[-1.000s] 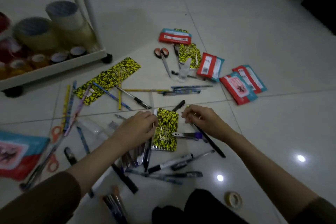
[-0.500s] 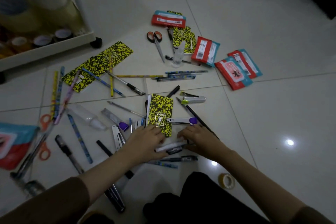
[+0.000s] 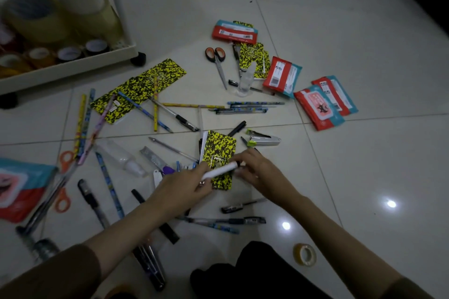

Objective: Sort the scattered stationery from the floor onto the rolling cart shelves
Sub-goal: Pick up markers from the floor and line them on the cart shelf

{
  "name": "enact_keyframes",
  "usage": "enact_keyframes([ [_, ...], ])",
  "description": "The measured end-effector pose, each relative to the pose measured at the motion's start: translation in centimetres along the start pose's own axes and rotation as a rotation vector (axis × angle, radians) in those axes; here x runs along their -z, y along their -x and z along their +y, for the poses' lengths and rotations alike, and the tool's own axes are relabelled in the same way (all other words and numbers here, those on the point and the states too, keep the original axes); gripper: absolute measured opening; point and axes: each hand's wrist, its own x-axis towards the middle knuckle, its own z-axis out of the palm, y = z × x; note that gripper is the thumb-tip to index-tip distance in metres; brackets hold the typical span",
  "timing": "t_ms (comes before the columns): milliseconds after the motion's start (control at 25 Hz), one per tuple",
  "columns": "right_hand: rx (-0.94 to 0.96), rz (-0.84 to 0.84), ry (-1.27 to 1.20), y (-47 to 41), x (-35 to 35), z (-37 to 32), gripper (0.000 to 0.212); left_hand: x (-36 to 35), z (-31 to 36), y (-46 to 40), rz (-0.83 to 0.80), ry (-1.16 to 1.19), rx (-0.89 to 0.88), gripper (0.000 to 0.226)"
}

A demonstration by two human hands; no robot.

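Left hand (image 3: 184, 188) covers the lower left corner of the yellow-black notebook (image 3: 220, 150) and the near end of the white marker (image 3: 220, 171) — how far the marker runs under the fingers cannot be told. Right hand (image 3: 258, 172) is motion-blurred; what its fingers hold, if anything beyond the marker's cap end, is unclear. Rolling cart (image 3: 73, 65) cut off by the left and top edges, its tape rolls (image 3: 36, 17) out of focus. Wipes pack (image 3: 17, 187) cropped at the left edge. Print on the red packets (image 3: 281, 75) too small to read.
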Motion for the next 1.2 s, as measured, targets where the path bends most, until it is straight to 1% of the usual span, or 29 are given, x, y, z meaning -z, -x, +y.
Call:
enact_keyframes([
  [200,-0.133,0.126,-0.014,-0.7,1.7,2.3,0.015,3.3,-2.6,0.2,0.147,0.150,0.168,0.012],
  [280,-0.168,0.127,0.014,-0.4,1.9,3.2,0.014,3.9,-3.5,0.4,0.194,0.174,0.222,0.014],
  [320,-0.154,0.110,0.041,-0.1,1.9,3.3,0.013,4.0,-3.9,0.5,0.213,0.183,0.247,0.014],
  [360,-0.103,0.086,0.090,0.2,1.9,3.2,0.013,4.1,-4.2,0.7,0.229,0.193,0.269,0.014],
  [480,0.227,-0.014,0.408,1.6,1.5,2.7,0.012,4.1,-4.8,1.0,0.259,0.223,0.305,0.013],
  [520,0.294,-0.072,0.490,2.2,1.2,2.5,0.015,4.2,-5.1,1.1,0.268,0.233,0.316,0.013],
  [560,0.327,-0.138,0.544,2.8,0.8,2.3,0.018,4.2,-5.3,1.2,0.280,0.247,0.327,0.013],
  [640,0.324,-0.230,0.589,3.5,0.1,2.1,0.016,4.3,-5.7,1.2,0.318,0.282,0.347,0.013],
  [720,0.252,-0.284,0.558,3.4,-0.3,1.9,0.013,4.5,-6.0,1.0,0.350,0.294,0.363,0.014],
  [840,0.206,-0.335,0.427,2.4,-0.8,1.1,0.017,4.7,-6.5,1.1,0.376,0.295,0.398,0.016],
  [1000,0.115,-0.192,0.158,-0.4,-1.5,-1.7,0.014,5.3,-7.0,1.7,0.426,0.306,0.453,0.018],
  [1120,0.093,-0.159,0.129,-5.2,-2.7,-3.7,0.015,6.1,-7.3,2.3,0.503,0.300,0.491,0.016],
  [1200,0.076,-0.164,0.186,-8.8,-4.0,-4.9,0.022,6.9,-7.7,3.1,0.564,0.290,0.533,0.013],
])
